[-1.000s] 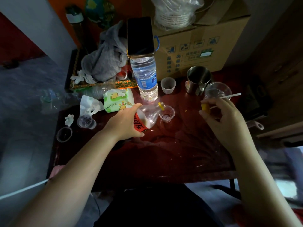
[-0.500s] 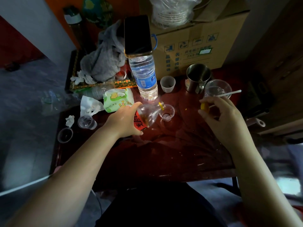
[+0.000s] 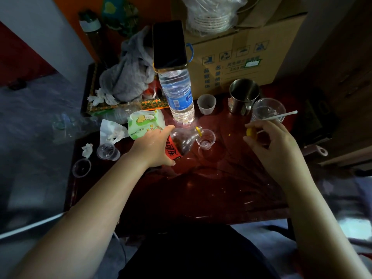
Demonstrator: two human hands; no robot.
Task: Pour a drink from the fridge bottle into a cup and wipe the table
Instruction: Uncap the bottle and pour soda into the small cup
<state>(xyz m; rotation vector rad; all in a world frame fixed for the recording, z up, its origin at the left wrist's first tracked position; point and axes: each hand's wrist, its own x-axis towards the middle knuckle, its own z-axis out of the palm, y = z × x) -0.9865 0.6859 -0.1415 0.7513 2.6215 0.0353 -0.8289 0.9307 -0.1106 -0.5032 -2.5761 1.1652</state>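
My left hand [image 3: 155, 148] grips a small clear bottle [image 3: 182, 140] with a red label and dark drink inside. The bottle is tipped to the right, its yellow-ringed mouth over the rim of a small clear plastic cup [image 3: 206, 140] on the dark red table [image 3: 211, 188]. My right hand [image 3: 271, 143] hovers to the right of the cup and pinches the yellow cap [image 3: 250, 132] between its fingers. A green pack of tissues [image 3: 146, 122] lies just behind my left hand.
A tall water bottle [image 3: 178, 97] with a phone on top stands behind the cup. Further back are a white cup [image 3: 206, 104], a steel mug [image 3: 243, 95], a clear cup with a white stick [image 3: 268, 110] and a cardboard box [image 3: 241, 53]. Empty clear cups [image 3: 107, 152] and crumpled tissue sit at left.
The bottle has tipped a little further, its mouth now reaching the cup's rim. My right hand stays where it was with the cap.
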